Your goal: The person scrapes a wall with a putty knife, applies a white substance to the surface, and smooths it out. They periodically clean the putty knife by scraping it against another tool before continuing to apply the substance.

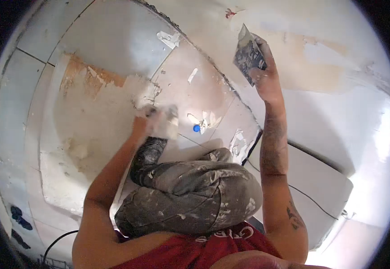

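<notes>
My right hand (266, 74) is raised near the wall. It is closed on a broad putty knife (248, 56), whose dark metal blade is smeared with pale filler. Low over the floor on the left, my left hand (146, 122) is blurred by motion. It grips a pale flat tool (171, 122) that looks coated in filler; its exact kind is too smeared to make out. A patch of light filler (322, 60) shows on the wall beyond my right hand.
Paint-stained trousers (195, 193) cover my folded legs. A whitish board (91, 116) with a torn brown patch lies left. A blue cap (196, 128) and torn scraps (210, 120) lie on the tiles ahead. Right, a dark cable (311, 200) crosses a white panel (307, 179).
</notes>
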Demonstrator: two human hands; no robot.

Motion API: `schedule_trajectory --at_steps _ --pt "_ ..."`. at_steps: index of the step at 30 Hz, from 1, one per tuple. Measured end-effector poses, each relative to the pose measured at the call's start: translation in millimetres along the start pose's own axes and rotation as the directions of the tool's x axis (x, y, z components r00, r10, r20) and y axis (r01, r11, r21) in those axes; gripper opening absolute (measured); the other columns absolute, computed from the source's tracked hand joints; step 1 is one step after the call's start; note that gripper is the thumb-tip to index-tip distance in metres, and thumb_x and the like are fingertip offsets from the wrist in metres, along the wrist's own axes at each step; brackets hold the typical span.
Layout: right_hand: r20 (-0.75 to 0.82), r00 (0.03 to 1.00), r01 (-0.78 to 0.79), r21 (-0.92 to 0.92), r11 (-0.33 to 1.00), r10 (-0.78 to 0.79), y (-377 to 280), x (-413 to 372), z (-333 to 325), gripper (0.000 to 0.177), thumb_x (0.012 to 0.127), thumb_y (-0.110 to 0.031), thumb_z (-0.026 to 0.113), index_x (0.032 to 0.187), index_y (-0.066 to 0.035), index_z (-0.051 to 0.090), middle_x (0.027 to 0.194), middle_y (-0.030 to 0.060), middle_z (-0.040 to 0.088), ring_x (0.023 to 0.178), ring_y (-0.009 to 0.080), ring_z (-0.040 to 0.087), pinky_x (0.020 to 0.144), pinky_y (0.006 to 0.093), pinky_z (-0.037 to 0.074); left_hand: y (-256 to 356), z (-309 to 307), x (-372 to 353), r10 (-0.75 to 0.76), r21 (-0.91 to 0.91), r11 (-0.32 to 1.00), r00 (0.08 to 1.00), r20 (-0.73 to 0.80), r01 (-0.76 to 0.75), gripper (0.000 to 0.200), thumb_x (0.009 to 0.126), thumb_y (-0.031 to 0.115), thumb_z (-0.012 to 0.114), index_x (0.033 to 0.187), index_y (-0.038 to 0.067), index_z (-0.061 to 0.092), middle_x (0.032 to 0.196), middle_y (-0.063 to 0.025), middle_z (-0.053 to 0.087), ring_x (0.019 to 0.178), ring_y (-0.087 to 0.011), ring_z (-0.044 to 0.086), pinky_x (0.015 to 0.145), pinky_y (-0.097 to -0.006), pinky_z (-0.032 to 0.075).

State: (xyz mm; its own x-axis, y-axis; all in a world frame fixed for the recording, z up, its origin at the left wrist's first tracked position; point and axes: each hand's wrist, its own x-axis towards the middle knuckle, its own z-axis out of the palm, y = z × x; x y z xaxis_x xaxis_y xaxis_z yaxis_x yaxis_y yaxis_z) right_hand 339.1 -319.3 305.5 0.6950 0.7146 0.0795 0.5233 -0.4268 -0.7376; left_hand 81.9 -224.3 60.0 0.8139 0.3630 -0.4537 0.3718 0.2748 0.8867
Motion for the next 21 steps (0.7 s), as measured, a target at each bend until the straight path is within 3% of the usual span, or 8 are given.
schedule_trajectory --at_steps 2,5,8,10,12,13,17,21 --pt "-0.084 0.993 0.073 -0.157 0.985 -0.087 36.6 1.0 7.6 0.055 0.067 0.015 0.044 0.121 0.000 0.041 0.114 0.0115 0.050 0.102 0.0200 0.050 0.088 0.0307 0.042 -8.5 33.3 -9.6 -0.232 0.076 0.972 0.952 0.201 0.221 0.032 0.080 0.030 0.063 0.088 0.000 0.059 0.080 -0.0114 0.060 0.074 -0.0170 0.057 0.065 -0.0303 0.045" --pt "-0.208 0.951 0.105 -0.472 0.875 -0.227 31.4 11.5 42.5 0.057 0.061 0.017 0.038 0.116 0.003 0.042 0.107 0.0158 0.050 0.101 0.0263 0.049 0.091 0.0357 0.040 -51.7 76.3 -25.0 0.129 -0.016 0.991 0.945 0.299 -0.130 0.034 0.079 0.030 0.064 0.092 -0.001 0.059 0.080 -0.0095 0.059 0.075 -0.0165 0.056 0.066 -0.0293 0.044" --pt "-0.290 0.930 0.087 -0.426 0.901 -0.227 22.5 18.9 70.4 0.061 0.055 0.018 0.035 0.113 0.003 0.045 0.103 0.0190 0.050 0.105 0.0318 0.046 0.090 0.0387 0.039 -66.0 83.2 -20.4 0.009 -0.174 0.979 0.829 0.559 0.107 0.033 0.078 0.030 0.064 0.093 0.001 0.060 0.081 -0.0059 0.059 0.074 -0.0152 0.055 0.065 -0.0284 0.044" --pt "-0.250 0.954 0.045 -0.424 0.905 -0.165 18.4 19.8 82.8 0.059 0.058 0.016 0.038 0.114 -0.002 0.046 0.105 0.0167 0.050 0.105 0.0332 0.046 0.091 0.0377 0.038 -41.5 63.1 -23.0 -0.134 -0.237 0.921 0.824 0.550 0.308 0.032 0.078 0.030 0.065 0.094 0.002 0.060 0.082 -0.0045 0.059 0.072 -0.0144 0.055 0.063 -0.0286 0.044" --pt "-0.052 0.987 0.065 -0.737 0.673 -0.153 11.6 13.7 99.6 0.050 0.066 0.007 0.046 0.113 -0.008 0.048 0.108 0.0137 0.050 0.105 0.0324 0.047 0.090 0.0433 0.037 -30.6 47.4 -15.3 -0.239 -0.271 0.855 0.799 0.552 0.442 0.032 0.079 0.028 0.064 0.096 0.002 0.059 0.082 -0.0035 0.059 0.072 -0.0134 0.054 0.062 -0.0283 0.044" --pt "0.075 0.957 0.190 -0.891 0.413 -0.280 16.4 7.5 110.1 0.039 0.074 -0.008 0.051 0.113 -0.013 0.050 0.112 0.0115 0.049 0.105 0.0306 0.047 0.089 0.0498 0.036 -30.6 44.5 -9.8 -0.272 -0.279 0.828 0.783 0.560 0.487 0.032 0.079 0.028 0.064 0.097 0.002 0.059 0.082 -0.0033 0.059 0.071 -0.0128 0.054 0.062 -0.0278 0.044" --pt "0.463 0.846 0.509 -0.849 0.141 -0.263 42.4 -5.1 111.2 0.038 0.077 -0.018 0.052 0.115 -0.016 0.052 0.114 0.0085 0.049 0.107 0.0281 0.046 0.089 0.0589 0.034 -52.1 55.2 0.3 -0.290 -0.295 0.778 0.733 0.615 0.555 0.033 0.081 0.027 0.063 0.100 0.001 0.057 0.083 -0.0027 0.059 0.071 -0.0121 0.053 0.063 -0.0266 0.043" --pt "0.639 0.726 0.638 -0.764 -0.097 -0.254 57.1 12.5 80.6 0.038 0.075 -0.021 0.054 0.113 -0.016 0.054 0.114 0.0068 0.049 0.108 0.0275 0.046 0.090 0.0607 0.033 -52.8 66.0 -5.1 -0.150 -0.277 0.898 0.830 0.537 0.342 0.033 0.082 0.027 0.061 0.102 0.001 0.057 0.090 -0.0039 0.059 0.076 -0.0126 0.053 0.068 -0.0265 0.043"
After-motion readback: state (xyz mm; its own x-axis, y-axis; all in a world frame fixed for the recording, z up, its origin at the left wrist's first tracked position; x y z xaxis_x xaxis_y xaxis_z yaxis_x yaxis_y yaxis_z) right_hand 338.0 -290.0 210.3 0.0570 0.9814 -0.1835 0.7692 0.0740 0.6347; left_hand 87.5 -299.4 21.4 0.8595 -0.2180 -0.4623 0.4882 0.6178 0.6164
